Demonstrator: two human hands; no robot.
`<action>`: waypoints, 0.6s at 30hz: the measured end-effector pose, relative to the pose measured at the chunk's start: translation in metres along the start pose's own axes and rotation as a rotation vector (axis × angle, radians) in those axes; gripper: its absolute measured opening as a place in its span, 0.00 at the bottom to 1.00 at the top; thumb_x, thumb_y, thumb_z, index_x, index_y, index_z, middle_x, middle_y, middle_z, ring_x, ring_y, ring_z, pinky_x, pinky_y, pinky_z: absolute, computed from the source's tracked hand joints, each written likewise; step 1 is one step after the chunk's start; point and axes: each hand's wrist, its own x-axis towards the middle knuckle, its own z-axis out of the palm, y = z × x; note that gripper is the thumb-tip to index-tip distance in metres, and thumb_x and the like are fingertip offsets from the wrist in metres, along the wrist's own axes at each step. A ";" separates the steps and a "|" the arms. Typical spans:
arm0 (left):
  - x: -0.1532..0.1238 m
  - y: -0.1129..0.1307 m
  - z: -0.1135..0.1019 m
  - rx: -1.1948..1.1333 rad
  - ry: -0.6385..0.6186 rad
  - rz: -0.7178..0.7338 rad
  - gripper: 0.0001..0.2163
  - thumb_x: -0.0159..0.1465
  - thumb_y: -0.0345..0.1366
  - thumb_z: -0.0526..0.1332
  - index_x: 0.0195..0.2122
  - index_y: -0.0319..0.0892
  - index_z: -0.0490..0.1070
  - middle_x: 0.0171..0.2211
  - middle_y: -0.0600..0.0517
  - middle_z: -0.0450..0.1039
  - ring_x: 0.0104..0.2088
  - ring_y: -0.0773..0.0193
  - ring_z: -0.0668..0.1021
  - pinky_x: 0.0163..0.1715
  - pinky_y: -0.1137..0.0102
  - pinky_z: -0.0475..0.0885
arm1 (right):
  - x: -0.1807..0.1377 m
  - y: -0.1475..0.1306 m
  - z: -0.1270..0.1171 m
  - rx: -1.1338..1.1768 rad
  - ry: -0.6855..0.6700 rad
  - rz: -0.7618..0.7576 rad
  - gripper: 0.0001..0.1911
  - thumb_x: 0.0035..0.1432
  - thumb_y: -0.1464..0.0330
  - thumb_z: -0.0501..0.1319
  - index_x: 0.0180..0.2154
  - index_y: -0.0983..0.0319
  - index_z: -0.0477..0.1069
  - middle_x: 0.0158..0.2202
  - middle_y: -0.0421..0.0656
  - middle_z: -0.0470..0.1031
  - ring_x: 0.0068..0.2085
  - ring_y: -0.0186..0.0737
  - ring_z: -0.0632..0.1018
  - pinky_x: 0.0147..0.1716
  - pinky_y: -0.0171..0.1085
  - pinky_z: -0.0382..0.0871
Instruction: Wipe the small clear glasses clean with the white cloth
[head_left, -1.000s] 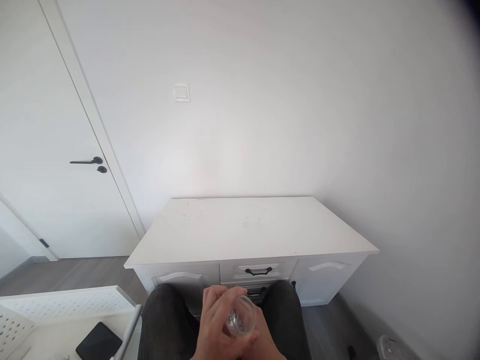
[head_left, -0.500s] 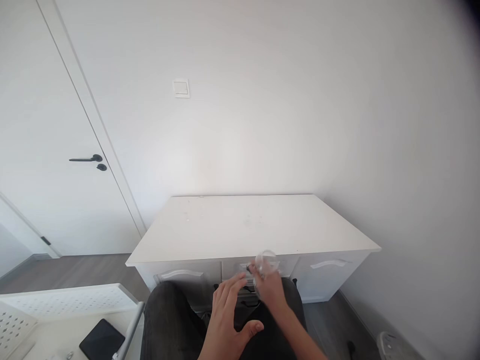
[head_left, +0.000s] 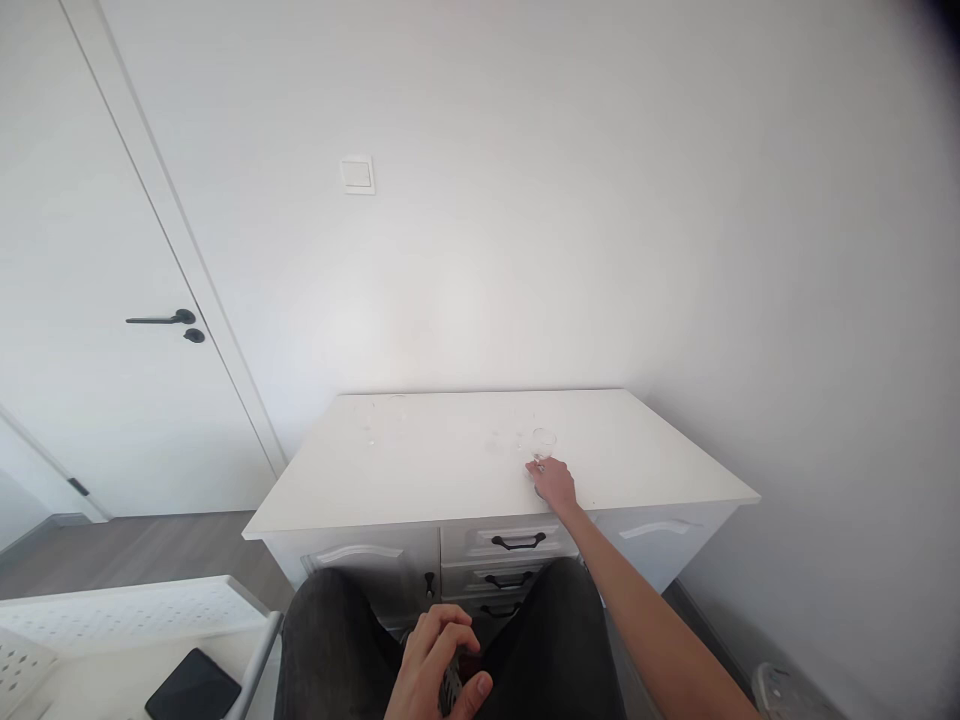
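A small clear stemmed glass (head_left: 544,440) stands out faintly against the white cabinet top (head_left: 442,475). Its see-through rim shows beyond my right hand (head_left: 553,480), whose fingers are closed round its lower part. Whether the base touches the surface I cannot tell. My left hand (head_left: 439,660) is over my lap, fingers loosely curved and thumb apart, holding nothing that I can make out. Below its palm, something dark red and a grey patterned patch are partly hidden.
Black handles such as the top drawer pull (head_left: 517,541) stick out of the cabinet front, close to my knees. At lower left, a white cart (head_left: 247,620) holds a dark flat tablet-like thing (head_left: 193,686). A clear container (head_left: 787,690) is at lower right.
My right hand has moved forward and up from before the drawers to over the cabinet top, carrying the glass. My left hand has drawn back toward my lap, its fingers more curved.
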 end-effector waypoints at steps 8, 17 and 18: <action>-0.001 0.002 0.002 0.019 -0.112 0.039 0.08 0.65 0.44 0.65 0.39 0.47 0.76 0.44 0.46 0.76 0.40 0.57 0.81 0.42 0.65 0.79 | 0.008 0.000 0.015 -0.006 -0.001 -0.030 0.16 0.69 0.58 0.61 0.49 0.63 0.74 0.51 0.47 0.77 0.49 0.45 0.79 0.51 0.50 0.73; -0.004 -0.007 0.012 -0.007 -0.166 0.032 0.09 0.66 0.46 0.64 0.41 0.48 0.75 0.45 0.46 0.75 0.41 0.57 0.80 0.44 0.66 0.78 | 0.012 0.004 0.019 0.076 0.037 -0.072 0.16 0.65 0.55 0.61 0.42 0.61 0.78 0.44 0.48 0.81 0.46 0.47 0.79 0.44 0.41 0.69; -0.003 -0.007 0.012 -0.002 -0.162 0.040 0.08 0.66 0.45 0.65 0.41 0.48 0.75 0.45 0.47 0.75 0.41 0.58 0.80 0.44 0.66 0.78 | 0.012 0.004 0.020 0.088 0.045 -0.077 0.16 0.64 0.55 0.61 0.41 0.60 0.78 0.44 0.48 0.81 0.46 0.47 0.79 0.43 0.40 0.68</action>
